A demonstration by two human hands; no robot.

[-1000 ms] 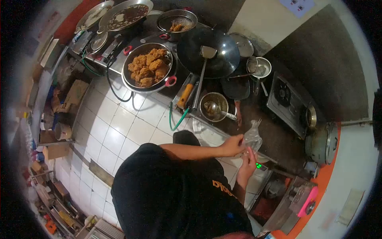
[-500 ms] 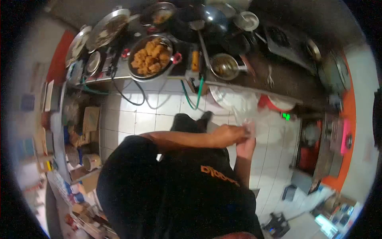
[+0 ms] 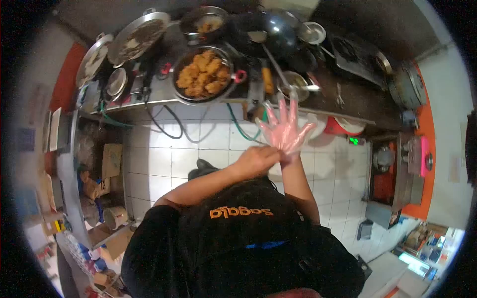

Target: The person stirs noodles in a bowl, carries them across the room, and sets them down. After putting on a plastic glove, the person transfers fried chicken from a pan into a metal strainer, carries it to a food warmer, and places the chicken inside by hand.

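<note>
A clear plastic glove (image 3: pixel 303 134) covers my right hand (image 3: pixel 284 130), which is raised with its fingers spread wide. The loose film stands out past the fingertips. My left hand (image 3: pixel 256 161) is closed at the right wrist, pinching the glove's cuff. Just beyond the gloved fingers, on the counter, is a small pot (image 3: pixel 297 82) with a bright handle. To the left of it a pan of fried chicken pieces (image 3: pixel 203 73) sits near the counter edge.
Along the counter stand a large wok (image 3: pixel 139 39), a smaller pan (image 3: pixel 203 22), a ladle (image 3: pixel 273 62) and tongs (image 3: pixel 339 94). A red tub (image 3: pixel 343 126) is under the counter. Green hose (image 3: pixel 238 126) hangs over the tiled floor (image 3: pixel 213 136). Shelving (image 3: pixel 99 169) stands at left.
My right hand has gone into the glove and risen forward with its fingers spread. My left hand has shifted left, to the cuff. The view has turned slightly.
</note>
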